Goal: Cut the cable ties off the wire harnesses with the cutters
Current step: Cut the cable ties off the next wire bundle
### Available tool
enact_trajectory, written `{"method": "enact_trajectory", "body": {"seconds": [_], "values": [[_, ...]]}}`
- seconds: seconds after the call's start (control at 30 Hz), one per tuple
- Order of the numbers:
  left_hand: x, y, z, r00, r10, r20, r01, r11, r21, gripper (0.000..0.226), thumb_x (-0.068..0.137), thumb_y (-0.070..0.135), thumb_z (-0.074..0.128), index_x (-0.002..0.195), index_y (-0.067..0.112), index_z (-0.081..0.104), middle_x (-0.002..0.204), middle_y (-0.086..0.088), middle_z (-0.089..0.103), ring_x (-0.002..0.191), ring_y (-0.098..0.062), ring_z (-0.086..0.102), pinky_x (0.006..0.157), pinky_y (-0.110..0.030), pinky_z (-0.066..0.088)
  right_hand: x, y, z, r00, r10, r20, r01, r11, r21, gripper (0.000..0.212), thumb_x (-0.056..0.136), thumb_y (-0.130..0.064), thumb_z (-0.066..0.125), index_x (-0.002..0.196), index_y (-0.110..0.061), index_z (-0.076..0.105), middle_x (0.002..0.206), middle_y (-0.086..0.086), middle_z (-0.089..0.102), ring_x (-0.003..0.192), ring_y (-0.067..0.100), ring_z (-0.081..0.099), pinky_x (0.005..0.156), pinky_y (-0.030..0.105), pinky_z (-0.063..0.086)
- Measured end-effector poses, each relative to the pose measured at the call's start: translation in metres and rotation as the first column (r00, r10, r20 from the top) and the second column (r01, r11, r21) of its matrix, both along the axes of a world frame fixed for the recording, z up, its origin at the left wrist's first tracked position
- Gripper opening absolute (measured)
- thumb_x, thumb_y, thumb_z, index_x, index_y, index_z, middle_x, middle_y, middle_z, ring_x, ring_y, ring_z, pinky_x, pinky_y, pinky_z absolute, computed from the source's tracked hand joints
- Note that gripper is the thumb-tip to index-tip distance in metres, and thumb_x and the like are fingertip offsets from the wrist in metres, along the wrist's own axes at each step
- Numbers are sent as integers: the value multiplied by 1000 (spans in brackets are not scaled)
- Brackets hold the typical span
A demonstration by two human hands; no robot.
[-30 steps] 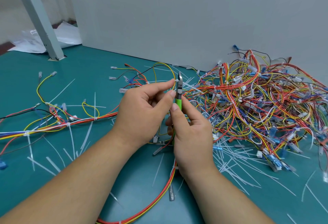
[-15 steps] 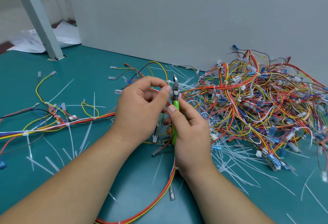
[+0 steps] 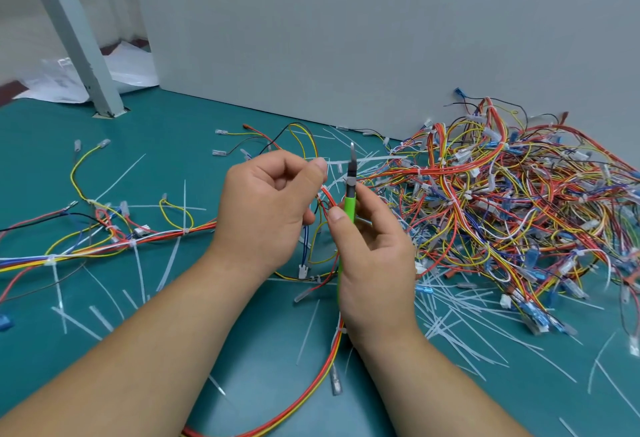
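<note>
My left hand is curled, thumb tip pressed against forefinger, pinching the harness where its red and yellow wires rise between my 2 hands; how much of it sits between those fingertips I cannot tell. My right hand is closed round the green handles of the cutters, blades pointing up and away from me, just beside my left thumb. Whether the blades are parted I cannot tell. The harness drops under my right wrist and curves to the near edge. To my left another bundle lies flat, a white cable tie around it. The big pile of harnesses sits to my right against the grey wall, with cut ties scattered over the teal table.
</note>
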State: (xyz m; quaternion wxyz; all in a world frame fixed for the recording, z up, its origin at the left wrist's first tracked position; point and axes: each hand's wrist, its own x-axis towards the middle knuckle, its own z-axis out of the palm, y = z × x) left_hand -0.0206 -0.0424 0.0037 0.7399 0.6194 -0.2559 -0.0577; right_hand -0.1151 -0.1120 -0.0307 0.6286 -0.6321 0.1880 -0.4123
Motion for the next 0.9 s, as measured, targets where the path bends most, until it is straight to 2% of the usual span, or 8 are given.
{"method": "enact_trajectory", "body": {"seconds": [0.1, 0.23, 0.33, 0.53, 0.67, 0.8, 0.83, 0.9], "values": [[-1, 0, 2, 1000, -1, -3, 1, 1000, 0, 23, 95, 17, 69, 73, 10, 68, 44, 7, 52, 36, -6, 47, 41, -14, 36, -1, -1, 0, 999, -17, -43, 14, 996, -83, 30, 84, -31, 72, 112, -42, 68, 111, 12, 71, 94, 12, 67, 90, 29, 53], [0, 1, 3, 999, -11, -32, 10, 1000, -27, 24, 96, 21, 67, 74, 14, 69, 44, 10, 54, 36, -6, 45, 40, -14, 35, -2, -3, -2, 996, -42, -77, 24, 977, -214, 30, 87, -37, 71, 114, -49, 64, 113, 2, 68, 106, 14, 66, 102, 43, 51], [0, 2, 4, 998, -43, -49, 40, 998, -43, 23, 97, 22, 66, 75, 15, 69, 45, 10, 55, 35, -5, 43, 40, -14, 34, -1, -2, -3, 997, -29, -66, 11, 967, -254, 36, 89, -46, 66, 124, -47, 61, 121, -4, 65, 118, 16, 63, 107, 40, 48], [-4, 2, 2, 990, -137, 43, 138, 990, -15, 19, 97, 20, 65, 79, 13, 68, 44, 7, 53, 37, -4, 46, 42, -15, 37, 0, -2, -6, 998, 36, -44, -46, 968, -247, 40, 95, -41, 57, 134, -43, 57, 130, -7, 62, 128, 18, 59, 111, 42, 46], [-7, 2, 4, 974, -226, -18, 225, 973, -60, 28, 103, 22, 52, 85, 8, 67, 45, 1, 51, 35, -6, 42, 40, -15, 36, 0, -3, -8, 998, 23, -59, -36, 971, -234, 45, 98, -44, 51, 141, -32, 58, 131, -6, 62, 130, 14, 56, 112, 36, 42], [-8, 0, 3, 971, -237, -26, 236, 971, -22, 25, 104, 14, 51, 85, 8, 67, 45, -1, 51, 35, -12, 37, 39, -17, 34, 1, -3, -7, 996, 22, -86, -40, 975, -219, 51, 98, -46, 49, 144, -24, 59, 132, -1, 64, 132, 16, 56, 115, 43, 42], [-7, 0, 3, 972, -232, -32, 232, 973, -10, 25, 104, 14, 53, 83, 8, 67, 45, -1, 50, 35, -12, 37, 38, -17, 34, 1, -3, -7, 995, 25, -92, -44, 975, -218, 49, 99, -46, 50, 143, -27, 59, 129, -3, 66, 130, 14, 58, 113, 41, 43], [-6, 1, 3, 975, -214, -54, 214, 977, 3, 27, 102, 15, 57, 77, 10, 66, 43, -1, 49, 34, -11, 39, 37, -17, 34, 0, -2, -6, 995, 30, -97, -52, 971, -235, 42, 99, -48, 51, 138, -39, 59, 119, -14, 69, 123, 7, 60, 106, 27, 45]]}}
